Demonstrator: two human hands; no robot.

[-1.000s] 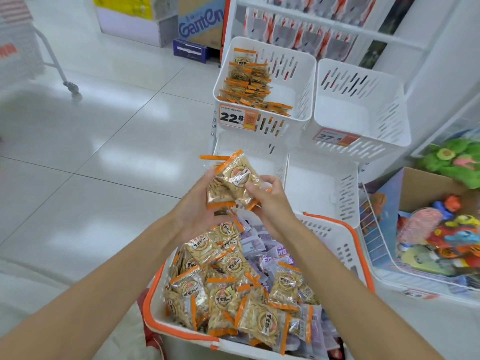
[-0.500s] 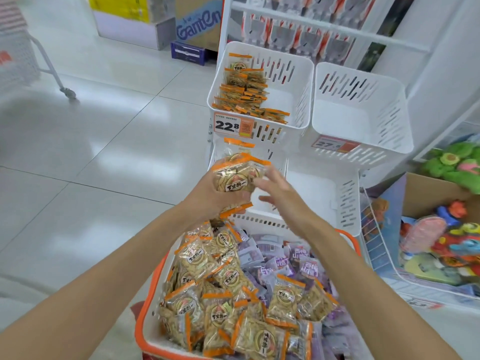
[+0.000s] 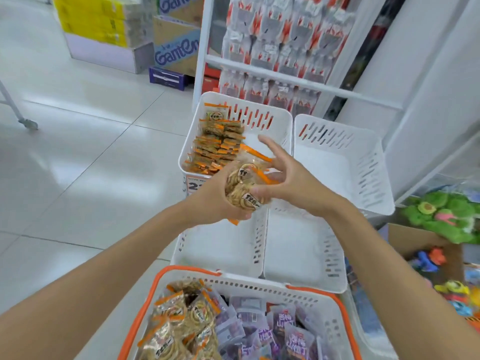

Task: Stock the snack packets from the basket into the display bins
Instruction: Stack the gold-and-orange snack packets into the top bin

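Both hands raised from basket (image 3: 322, 294) toward upper-left bin (image 3: 280, 120), left hand (image 3: 215, 198) grasping snack packets (image 3: 242, 185), right hand (image 3: 288, 180) pinching them, remaining fingers splayed

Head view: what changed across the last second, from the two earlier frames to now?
Both hands carried the orange-edged packets up and forward, from just above the basket to the front edge of the upper left bin. The left hand kept its grip throughout. The right hand opened half a second ago and now pinches the bundle again. The bins, the stacked packets in the upper left bin and the basket's load look unchanged.
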